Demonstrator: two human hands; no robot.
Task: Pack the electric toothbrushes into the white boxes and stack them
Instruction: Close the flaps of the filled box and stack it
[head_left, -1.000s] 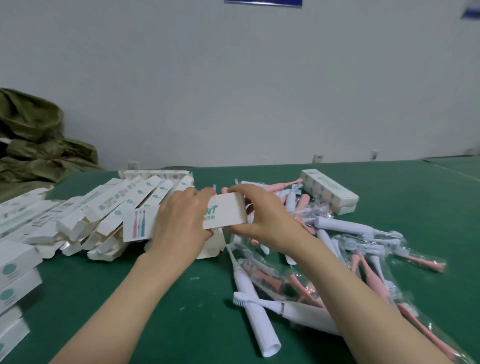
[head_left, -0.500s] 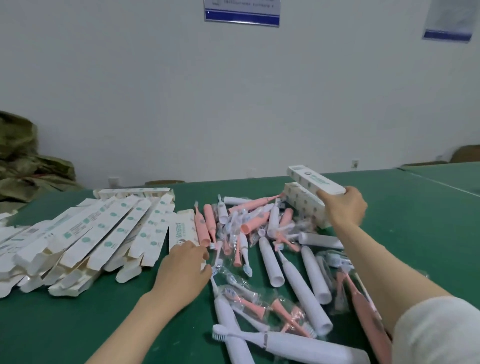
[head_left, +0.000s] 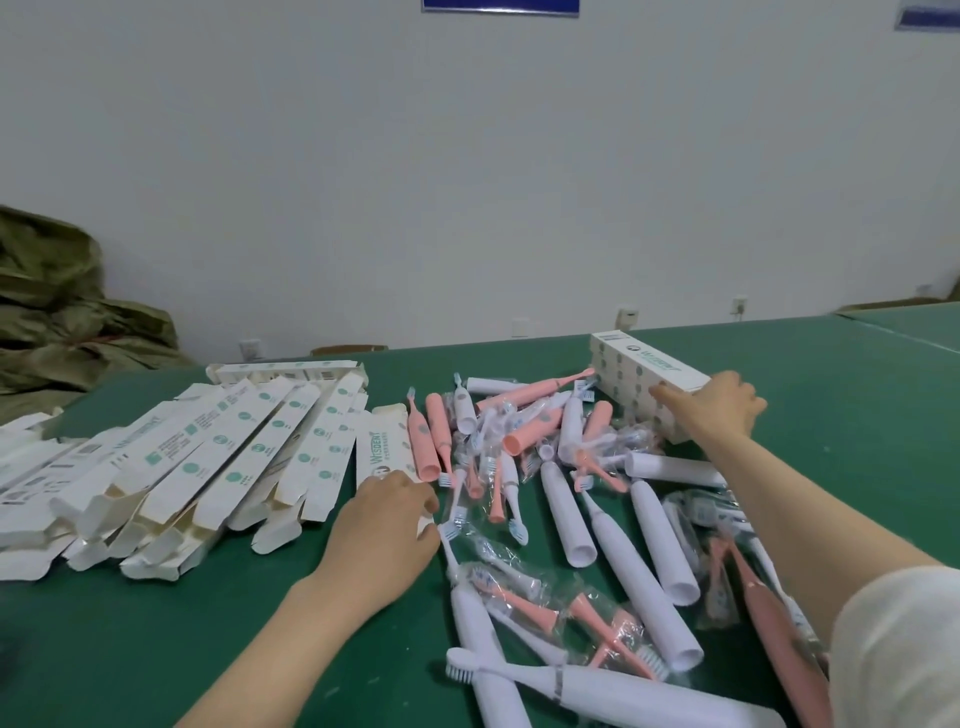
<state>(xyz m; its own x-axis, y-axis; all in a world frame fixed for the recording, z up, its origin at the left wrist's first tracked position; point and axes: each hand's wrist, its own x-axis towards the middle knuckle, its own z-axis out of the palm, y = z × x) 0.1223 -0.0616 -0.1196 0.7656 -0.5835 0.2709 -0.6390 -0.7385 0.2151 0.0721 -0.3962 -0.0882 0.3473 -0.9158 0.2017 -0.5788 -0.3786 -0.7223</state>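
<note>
My right hand (head_left: 714, 410) reaches to the far right and holds the near end of a closed white box (head_left: 652, 364), which lies on top of a small stack of packed boxes (head_left: 623, 395). Near the middle, my left hand (head_left: 384, 525) pinches the near end of a flat white "WISDENT" box (head_left: 382, 444) that lies on the table. Between the two hands sprawls a pile of toothbrushes: white handles (head_left: 566, 509), pink handles (head_left: 426, 441) and brush heads in clear bags (head_left: 498, 582).
Several unfolded white boxes (head_left: 234, 457) lie side by side at the left on the green table (head_left: 156, 649). A crumpled olive cloth (head_left: 57, 322) sits at the far left against the white wall. A large white toothbrush (head_left: 623, 691) lies close to me.
My right hand carried the closed box from the middle to the far right and set it down on the stack. My left hand let go of it and moved onto the flat box.
</note>
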